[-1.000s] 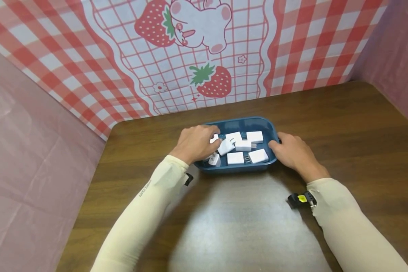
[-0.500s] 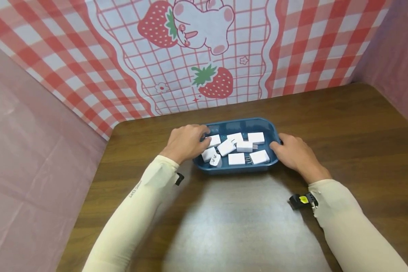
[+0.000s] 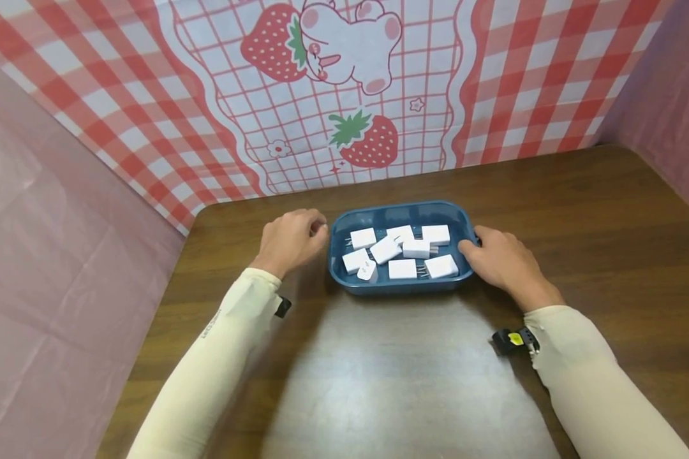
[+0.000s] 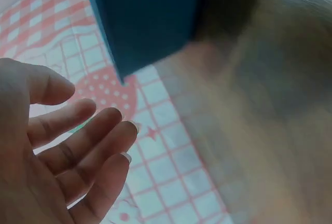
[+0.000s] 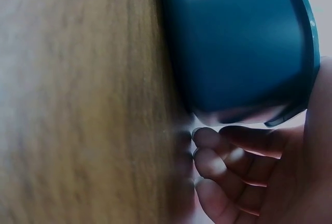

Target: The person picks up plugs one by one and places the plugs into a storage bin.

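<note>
A dark blue plastic tray (image 3: 402,288) rests on the table, holding several white wall chargers (image 3: 402,269) with metal prongs. They lie loosely at mixed angles. At the tray's right end my right hand (image 3: 502,261) grips the rim, thumb over the top edge. In the right wrist view its fingers (image 5: 212,164) curl below the tray's rim. My left hand (image 3: 289,241) is just left of the tray, apart from it and holding nothing. The left wrist view shows its fingers (image 4: 98,133) loosely bent, with the tray's blue wall (image 4: 148,22) beyond them.
The brown wooden table (image 3: 574,197) extends around the tray, with a bright glare patch in front. A red-and-white checked cloth (image 3: 511,83) with strawberries hangs behind it. Pink cloth (image 3: 63,255) hangs at the left, and more at the right.
My left hand has moved left, out of the tray and away from its left end, uncovering the chargers there. My right hand keeps its hold on the right end.
</note>
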The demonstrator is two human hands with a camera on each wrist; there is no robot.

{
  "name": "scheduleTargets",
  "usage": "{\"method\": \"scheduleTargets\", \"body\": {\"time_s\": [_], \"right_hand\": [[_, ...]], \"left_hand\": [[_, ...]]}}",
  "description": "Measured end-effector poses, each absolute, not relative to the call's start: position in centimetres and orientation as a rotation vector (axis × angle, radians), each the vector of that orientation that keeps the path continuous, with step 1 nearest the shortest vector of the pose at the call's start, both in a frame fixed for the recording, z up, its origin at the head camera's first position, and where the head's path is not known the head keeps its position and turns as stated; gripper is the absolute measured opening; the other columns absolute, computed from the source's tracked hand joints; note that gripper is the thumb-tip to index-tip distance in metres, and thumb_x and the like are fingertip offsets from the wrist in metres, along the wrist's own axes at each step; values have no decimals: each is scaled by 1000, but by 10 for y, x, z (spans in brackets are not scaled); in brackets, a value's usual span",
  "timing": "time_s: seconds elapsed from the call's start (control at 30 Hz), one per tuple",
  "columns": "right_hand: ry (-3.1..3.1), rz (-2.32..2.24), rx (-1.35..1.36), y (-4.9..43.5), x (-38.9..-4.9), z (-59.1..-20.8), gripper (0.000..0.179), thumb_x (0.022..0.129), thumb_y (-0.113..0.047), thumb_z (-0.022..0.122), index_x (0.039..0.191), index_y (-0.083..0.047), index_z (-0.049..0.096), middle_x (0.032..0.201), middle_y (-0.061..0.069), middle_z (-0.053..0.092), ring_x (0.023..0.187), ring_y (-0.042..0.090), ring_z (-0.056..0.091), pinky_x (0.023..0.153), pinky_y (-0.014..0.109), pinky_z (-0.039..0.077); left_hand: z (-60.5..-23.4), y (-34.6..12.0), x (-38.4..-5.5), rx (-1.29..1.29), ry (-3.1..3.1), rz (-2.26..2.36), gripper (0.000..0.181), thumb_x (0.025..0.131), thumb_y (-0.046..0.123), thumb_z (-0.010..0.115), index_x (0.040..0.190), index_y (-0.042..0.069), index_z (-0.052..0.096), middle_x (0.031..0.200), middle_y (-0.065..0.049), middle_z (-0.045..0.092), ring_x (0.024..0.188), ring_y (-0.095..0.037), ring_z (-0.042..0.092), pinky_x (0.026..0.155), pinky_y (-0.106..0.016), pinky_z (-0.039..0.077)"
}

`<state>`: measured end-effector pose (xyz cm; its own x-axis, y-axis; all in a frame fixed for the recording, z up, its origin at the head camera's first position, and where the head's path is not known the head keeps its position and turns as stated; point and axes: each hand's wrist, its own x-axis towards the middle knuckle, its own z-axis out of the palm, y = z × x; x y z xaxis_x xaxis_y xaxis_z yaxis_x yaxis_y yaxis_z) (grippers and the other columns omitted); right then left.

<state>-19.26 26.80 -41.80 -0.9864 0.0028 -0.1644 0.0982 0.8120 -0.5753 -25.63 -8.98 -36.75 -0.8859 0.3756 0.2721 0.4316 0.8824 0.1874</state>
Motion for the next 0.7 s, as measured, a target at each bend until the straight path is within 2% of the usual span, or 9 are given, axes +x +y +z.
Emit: {"method": "scheduleTargets", "body": {"time_s": [0.23, 0.7], "right_hand": [[2832, -906, 88, 269, -190, -418, 75, 102, -48, 41, 150, 9, 31, 145, 33, 41, 118, 48, 46, 101, 70, 33], [2852, -888, 36, 270, -190, -411, 90, 99, -66, 36, 151, 7, 32, 144, 32, 43, 118, 48, 47, 100, 71, 33]], "left_hand": [[-381, -98, -261, -510, -2923, -377, 27, 96, 31, 55, 111, 18, 73, 102, 1, 71, 82, -20, 63, 70, -44, 51], [-388, -100, -278, -409, -3055, -364, 30, 96, 34, 55, 114, 17, 71, 103, -1, 69, 85, -22, 61, 77, -45, 51]]}}
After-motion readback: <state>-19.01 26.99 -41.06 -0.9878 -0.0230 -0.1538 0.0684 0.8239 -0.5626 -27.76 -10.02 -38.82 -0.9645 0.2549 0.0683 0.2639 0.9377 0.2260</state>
